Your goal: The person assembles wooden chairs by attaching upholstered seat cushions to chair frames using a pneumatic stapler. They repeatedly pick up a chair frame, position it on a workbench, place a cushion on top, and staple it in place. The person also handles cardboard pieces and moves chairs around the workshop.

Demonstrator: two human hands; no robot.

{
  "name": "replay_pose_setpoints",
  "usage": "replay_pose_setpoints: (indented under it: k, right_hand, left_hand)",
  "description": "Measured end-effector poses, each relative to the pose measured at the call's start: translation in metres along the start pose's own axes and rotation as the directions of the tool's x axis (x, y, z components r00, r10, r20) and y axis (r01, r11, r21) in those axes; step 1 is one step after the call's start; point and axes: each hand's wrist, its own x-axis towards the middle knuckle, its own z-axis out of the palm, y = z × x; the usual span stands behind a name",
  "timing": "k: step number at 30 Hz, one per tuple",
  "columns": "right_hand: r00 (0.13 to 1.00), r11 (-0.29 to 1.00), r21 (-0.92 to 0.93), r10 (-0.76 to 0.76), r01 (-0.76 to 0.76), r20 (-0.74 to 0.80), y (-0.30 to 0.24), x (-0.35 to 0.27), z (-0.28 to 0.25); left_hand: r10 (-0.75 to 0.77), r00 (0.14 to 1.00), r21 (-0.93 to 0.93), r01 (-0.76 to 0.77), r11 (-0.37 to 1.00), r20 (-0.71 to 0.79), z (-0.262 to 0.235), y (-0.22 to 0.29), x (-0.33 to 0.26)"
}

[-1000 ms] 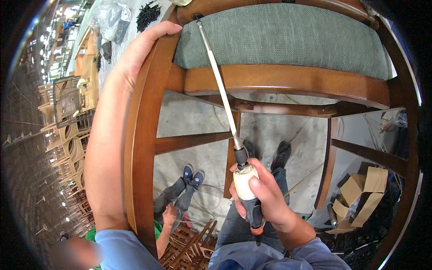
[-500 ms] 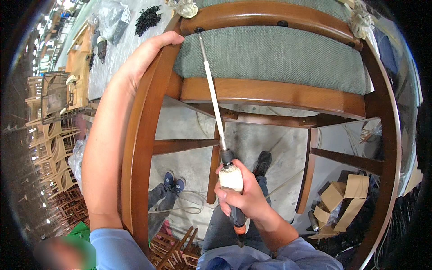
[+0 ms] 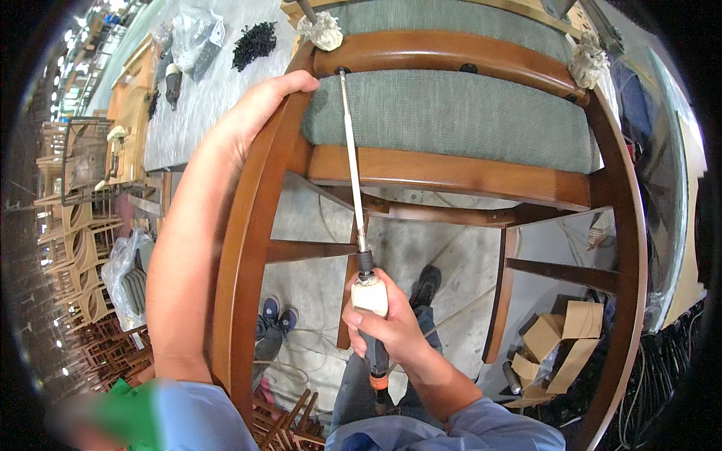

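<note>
Item: wooden chair (image 3: 248,248) with a green padded seat (image 3: 451,124), raised on its side in front of you, legs toward you, seat at the far end.

Left hand (image 3: 259,113) — your arm runs up the left of the frame and the open palm lies flat against the chair's curved left rail near the top, fingers spread over the wood, steadying it.

Right hand (image 3: 383,327) — closed around the handle of a long screwdriver (image 3: 352,165). The thin shaft runs from your fist straight up across the seat's front rail to a point on the upper rail, where the tip sits at the wood.

Change since a second ago: the chair has come nearer and lower in view, so more of the upper rail and its padded corners (image 3: 325,30) show. The shaft tip was at the seat's top left edge then; it is now at the rail beyond. The grip of both hands is unchanged, so the work reads as driving at that same corner.

Surroundings: a heap of small black parts (image 3: 254,43) on the far table (image 3: 203,98); cardboard scraps (image 3: 564,338) on the floor to the right; stacked chairs (image 3: 75,225) far left; another person's shoes (image 3: 272,312) below.
</note>
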Motion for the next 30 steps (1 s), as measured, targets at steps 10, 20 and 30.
replay_pose_setpoints:
  k: [10, 20, 30]
  right_hand:
    - [0.999, 0.995, 0.104, 0.001, 0.004, -0.051, 0.0, -0.002, 0.018]
    - [0.977, 0.99, -0.113, -0.11, 0.09, -0.185, 0.015, -0.015, 0.006]
    - [0.851, 0.392, -0.863, -0.282, -0.319, -0.443, 0.033, -0.291, -0.085]
  left_hand:
    - [0.022, 1.0, -0.052, -0.022, 0.998, 0.003, 0.002, 0.005, -0.005]
    - [0.151, 0.985, 0.085, -0.158, 0.984, 0.081, 0.003, -0.003, 0.012]
    - [-0.046, 0.994, 0.07, 0.039, 0.997, 0.102, -0.002, 0.008, 0.007]
